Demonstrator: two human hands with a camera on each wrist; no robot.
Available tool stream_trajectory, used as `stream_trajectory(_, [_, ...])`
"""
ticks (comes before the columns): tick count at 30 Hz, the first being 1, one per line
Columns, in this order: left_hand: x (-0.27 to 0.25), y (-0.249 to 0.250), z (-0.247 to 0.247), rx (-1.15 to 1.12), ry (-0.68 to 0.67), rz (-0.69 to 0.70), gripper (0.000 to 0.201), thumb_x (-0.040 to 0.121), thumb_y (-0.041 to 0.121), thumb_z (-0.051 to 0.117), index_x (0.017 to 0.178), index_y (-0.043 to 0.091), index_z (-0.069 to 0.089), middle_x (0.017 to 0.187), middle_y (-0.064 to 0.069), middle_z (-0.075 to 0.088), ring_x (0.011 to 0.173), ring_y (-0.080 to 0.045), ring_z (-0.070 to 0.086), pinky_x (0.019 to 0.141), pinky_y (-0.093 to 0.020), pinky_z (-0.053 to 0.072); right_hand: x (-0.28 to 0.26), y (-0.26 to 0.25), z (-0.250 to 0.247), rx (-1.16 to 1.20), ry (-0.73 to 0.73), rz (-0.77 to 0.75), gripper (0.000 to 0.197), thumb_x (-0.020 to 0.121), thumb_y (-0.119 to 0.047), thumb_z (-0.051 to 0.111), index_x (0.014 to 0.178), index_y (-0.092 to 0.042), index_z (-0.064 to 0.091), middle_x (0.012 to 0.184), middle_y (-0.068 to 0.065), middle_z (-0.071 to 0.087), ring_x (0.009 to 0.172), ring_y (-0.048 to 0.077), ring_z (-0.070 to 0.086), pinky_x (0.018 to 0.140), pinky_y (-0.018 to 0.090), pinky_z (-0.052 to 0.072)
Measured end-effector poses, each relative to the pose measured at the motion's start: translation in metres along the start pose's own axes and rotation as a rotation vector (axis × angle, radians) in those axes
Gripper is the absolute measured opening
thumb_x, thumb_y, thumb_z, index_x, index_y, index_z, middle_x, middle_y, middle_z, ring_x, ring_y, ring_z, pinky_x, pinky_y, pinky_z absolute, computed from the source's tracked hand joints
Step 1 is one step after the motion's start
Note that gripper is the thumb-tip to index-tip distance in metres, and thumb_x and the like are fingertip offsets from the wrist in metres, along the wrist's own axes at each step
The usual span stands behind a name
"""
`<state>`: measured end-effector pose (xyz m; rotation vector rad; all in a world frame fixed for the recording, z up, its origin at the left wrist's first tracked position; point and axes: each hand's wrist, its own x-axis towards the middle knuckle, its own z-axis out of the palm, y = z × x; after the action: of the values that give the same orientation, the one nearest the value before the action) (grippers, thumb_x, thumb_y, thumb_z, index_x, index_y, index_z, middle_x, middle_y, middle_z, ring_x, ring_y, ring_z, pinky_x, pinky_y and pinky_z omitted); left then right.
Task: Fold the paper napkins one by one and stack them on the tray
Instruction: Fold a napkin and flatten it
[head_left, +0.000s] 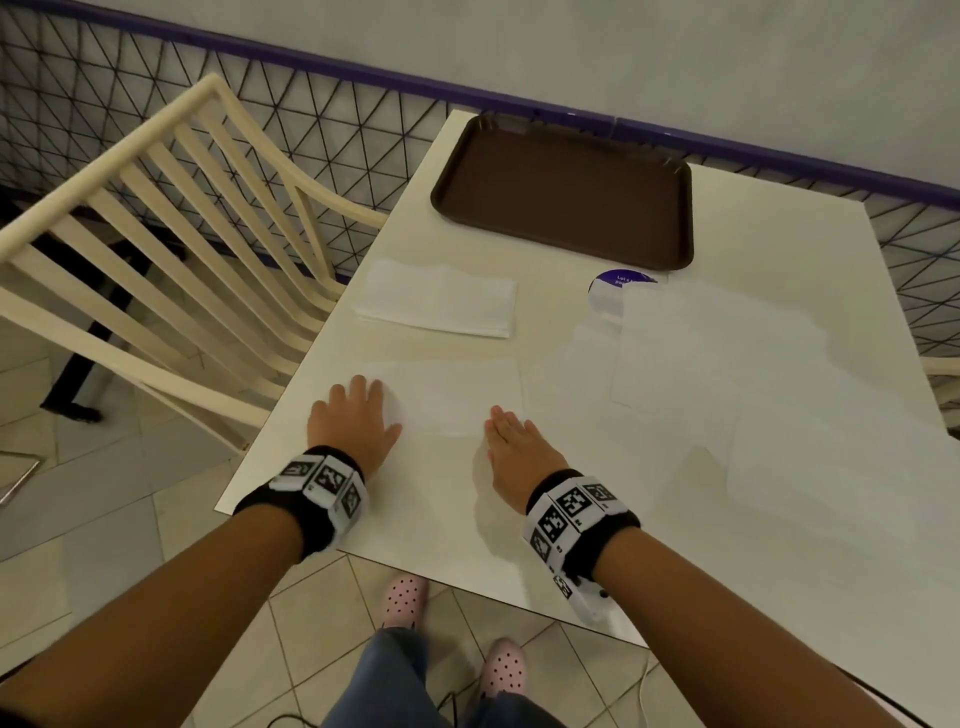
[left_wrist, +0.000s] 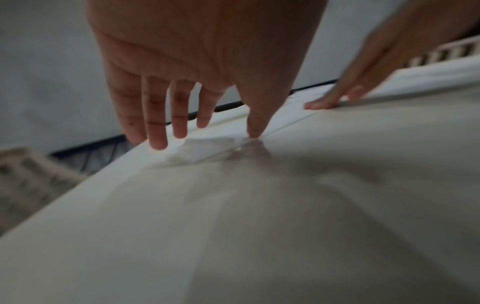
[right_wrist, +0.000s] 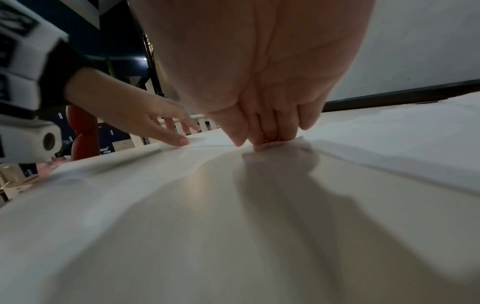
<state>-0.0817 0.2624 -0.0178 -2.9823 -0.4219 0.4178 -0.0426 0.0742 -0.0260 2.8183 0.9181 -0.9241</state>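
A cream rectangular table (head_left: 649, 519) carries everything, with a cream slatted wooden chair (head_left: 171, 223) beside its left edge; at the far end sits a dark brown plastic tray (head_left: 563, 192) with nothing on it, and right of centre lie loose unfolded white paper napkins (head_left: 727, 358) overlapping one another (they partly cover a round purple sticker (head_left: 621, 283)). A small pile of folded white napkins (head_left: 439, 299) rests on the table just short of the tray, towards the left. Nearest the person, one flat white paper napkin (head_left: 452, 397) lies between the hands: the left hand (head_left: 353, 421) rests with spread, straight fingers on its left edge, thumb tip touching the paper, while the right hand (head_left: 519, 447) has its fingertips (right_wrist: 270, 133) bunched together, pinching up the napkin's near right corner
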Motion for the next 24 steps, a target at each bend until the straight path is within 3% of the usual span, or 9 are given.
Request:
stream_trajectory(3, [-0.01,0.025,0.002,0.037,0.086,0.265,0.049,0.096,0.016,0.035,0.144,0.011,0.025,0.144,-0.006,0.03,0.126,-0.024,0.037,0.103,-0.032,0.033,0.001,-0.001,-0.004,0.006,0.001,0.002,0.054,0.098,-0.006,0.021,0.149,-0.003,0.002,0.158,0.01,-0.007,0.148,0.02,-0.001,0.12,0.032,0.001])
stream_trajectory(6, [-0.017,0.058,0.015,-0.057,0.07,0.452,0.05,0.094,0.008,0.035,0.143,0.008,0.028,0.145,-0.006,0.032,0.13,-0.022,0.034,0.109,-0.028,0.027,0.001,-0.002,-0.008,-0.007,-0.011,-0.001,0.057,0.096,-0.004,0.025,0.149,-0.003,0.005,0.158,0.01,-0.005,0.147,0.02,0.0,0.12,0.033,0.002])
stream_trajectory(11, [-0.024,0.068,0.02,-0.07,0.081,0.408,0.048,0.092,0.008,0.038,0.139,0.002,0.034,0.139,-0.009,0.038,0.125,-0.023,0.04,0.107,-0.028,0.03,0.001,-0.001,-0.012,-0.019,-0.02,-0.014,0.056,0.097,-0.006,0.026,0.149,-0.003,0.006,0.159,0.01,-0.003,0.147,0.021,0.002,0.121,0.034,0.003])
stream_trajectory(12, [-0.025,0.061,0.019,-0.066,0.087,0.39,0.046,0.089,0.008,0.044,0.134,-0.001,0.041,0.132,-0.01,0.045,0.118,-0.025,0.048,0.101,-0.028,0.037,0.001,0.0,-0.012,-0.031,-0.02,-0.017,0.056,0.097,-0.005,0.026,0.149,-0.003,0.006,0.158,0.01,-0.003,0.147,0.021,0.002,0.121,0.034,0.004])
stream_trajectory(14, [-0.026,0.044,0.021,-0.081,0.117,0.349,0.033,0.074,0.008,0.055,0.104,-0.004,0.065,0.101,-0.013,0.063,0.082,-0.026,0.065,0.069,-0.025,0.053,0.001,0.001,-0.011,-0.06,-0.012,-0.03,0.056,0.096,-0.004,0.026,0.149,-0.002,0.006,0.158,0.011,-0.003,0.147,0.021,0.004,0.12,0.034,0.005])
stream_trajectory(16, [-0.031,0.024,0.025,-0.099,0.111,0.248,0.026,0.07,0.006,0.055,0.088,-0.004,0.07,0.085,-0.013,0.065,0.065,-0.026,0.065,0.052,-0.024,0.052,0.001,0.002,-0.01,-0.074,-0.012,-0.042,0.056,0.096,-0.004,0.025,0.148,-0.001,0.006,0.158,0.011,-0.003,0.147,0.022,0.005,0.12,0.034,0.006])
stream_trajectory(18, [-0.036,0.007,0.028,-0.169,0.03,0.145,0.032,0.084,0.006,0.054,0.114,-0.004,0.059,0.111,-0.015,0.058,0.091,-0.029,0.061,0.07,-0.031,0.053,0.002,0.003,-0.011,-0.082,-0.018,-0.051,0.055,0.096,-0.003,0.024,0.148,-0.002,0.007,0.158,0.011,-0.002,0.147,0.022,0.005,0.12,0.034,0.006])
stream_trajectory(20, [-0.038,-0.009,0.029,-0.129,-0.026,0.077,0.036,0.096,0.016,0.038,0.13,0.004,0.044,0.128,-0.008,0.045,0.111,-0.024,0.05,0.085,-0.032,0.046,0.004,0.004,-0.011,-0.104,-0.02,-0.051,0.054,0.097,-0.005,0.024,0.148,-0.002,0.009,0.158,0.01,-0.001,0.147,0.022,0.007,0.12,0.035,0.006])
stream_trajectory(24, [-0.031,-0.017,0.017,-0.051,0.038,0.089,0.035,0.097,0.027,0.035,0.121,0.006,0.051,0.126,-0.006,0.045,0.113,-0.022,0.047,0.092,-0.03,0.041,0.011,0.002,-0.014,-0.228,-0.01,-0.044,0.048,0.099,-0.014,0.029,0.145,-0.001,0.023,0.155,0.014,0.016,0.141,0.024,0.024,0.119,0.037,0.009])
